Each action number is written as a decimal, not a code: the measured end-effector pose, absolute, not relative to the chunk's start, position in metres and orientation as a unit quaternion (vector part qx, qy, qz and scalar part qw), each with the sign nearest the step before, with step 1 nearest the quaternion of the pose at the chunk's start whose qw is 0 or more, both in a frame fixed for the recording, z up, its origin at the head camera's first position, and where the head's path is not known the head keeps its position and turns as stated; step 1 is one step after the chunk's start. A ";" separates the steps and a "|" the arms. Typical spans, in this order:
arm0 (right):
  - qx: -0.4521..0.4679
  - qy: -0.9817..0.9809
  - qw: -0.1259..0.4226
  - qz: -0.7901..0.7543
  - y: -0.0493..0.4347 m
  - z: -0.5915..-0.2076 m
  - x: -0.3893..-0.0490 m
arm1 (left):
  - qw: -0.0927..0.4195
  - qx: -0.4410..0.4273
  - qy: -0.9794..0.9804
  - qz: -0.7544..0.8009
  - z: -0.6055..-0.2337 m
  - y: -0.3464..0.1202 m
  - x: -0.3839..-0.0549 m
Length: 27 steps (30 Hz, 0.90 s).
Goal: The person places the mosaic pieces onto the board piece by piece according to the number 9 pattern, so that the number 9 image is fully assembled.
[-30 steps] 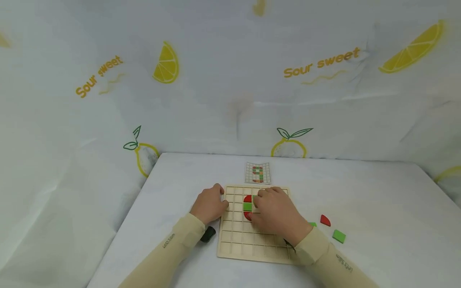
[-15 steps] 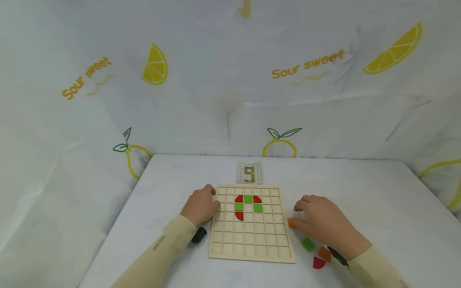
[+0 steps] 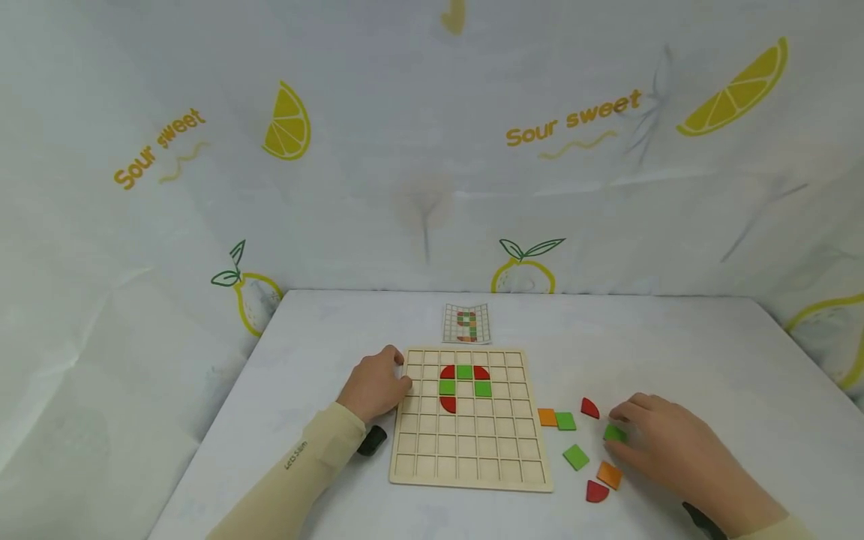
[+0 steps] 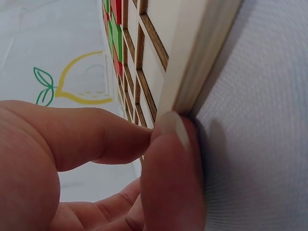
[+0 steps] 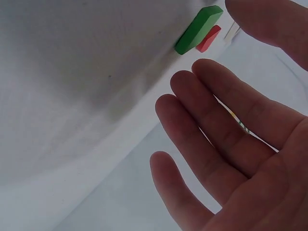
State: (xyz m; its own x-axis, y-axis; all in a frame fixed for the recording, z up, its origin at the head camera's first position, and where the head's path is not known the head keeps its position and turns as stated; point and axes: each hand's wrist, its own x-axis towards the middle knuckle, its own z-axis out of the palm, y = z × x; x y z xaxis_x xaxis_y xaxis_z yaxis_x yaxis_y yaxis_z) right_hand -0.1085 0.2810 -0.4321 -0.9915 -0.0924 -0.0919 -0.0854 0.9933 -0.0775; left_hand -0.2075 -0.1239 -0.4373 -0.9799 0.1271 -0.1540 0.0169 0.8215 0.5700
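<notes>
My left hand [image 3: 374, 386] holds the left edge of a square wooden grid board [image 3: 466, 450]. In the left wrist view, its thumb and index finger [image 4: 115, 137] meet at the board's edge. Red quarter-round tiles [image 3: 448, 405] and green square tiles [image 3: 447, 387] form an arch in the board's upper cells. Right of the board, my right hand [image 3: 682, 450] is over the table with thumb and fingers spread about a loose green square tile [image 3: 615, 433]. The right wrist view shows that green tile [image 5: 198, 30] in the gap between thumb and fingertips, with a red tile [image 5: 209, 38] behind it.
Beyond the board lies a small printed pattern card [image 3: 466, 324]. Loose tiles lie to its right: orange squares [image 3: 610, 475], green squares [image 3: 576, 457] and red quarter-rounds [image 3: 597, 492]. A lemon-print sheet [image 3: 432, 150] rises behind the white table [image 3: 324, 322].
My right hand has moved right, off the board and past the orange tile to the far green tile, uncovering tiles on the board. My left hand keeps its hold; the head view has shifted slightly.
</notes>
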 end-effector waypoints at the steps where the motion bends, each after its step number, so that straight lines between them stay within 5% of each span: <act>1: -0.044 0.997 0.050 -0.036 0.282 -0.433 -0.108 | 0.093 0.039 0.950 0.297 -0.437 -0.124 -0.207; 18: -0.048 0.996 0.055 -0.050 0.284 -0.435 -0.114 | 0.096 0.035 0.950 0.297 -0.437 -0.128 -0.208; 27: -0.118 0.992 -0.008 -0.050 0.264 -0.417 -0.134 | 0.099 0.031 0.947 0.304 -0.435 -0.124 -0.207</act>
State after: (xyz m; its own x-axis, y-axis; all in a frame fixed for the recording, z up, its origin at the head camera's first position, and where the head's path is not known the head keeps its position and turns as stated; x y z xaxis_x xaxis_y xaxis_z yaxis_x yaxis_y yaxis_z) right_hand -0.1337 0.2643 -0.4172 -0.9720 -0.2334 0.0270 -0.2349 0.9671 -0.0978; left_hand -0.2067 -0.1237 -0.4354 -0.9784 0.1194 -0.1688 -0.0014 0.8127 0.5826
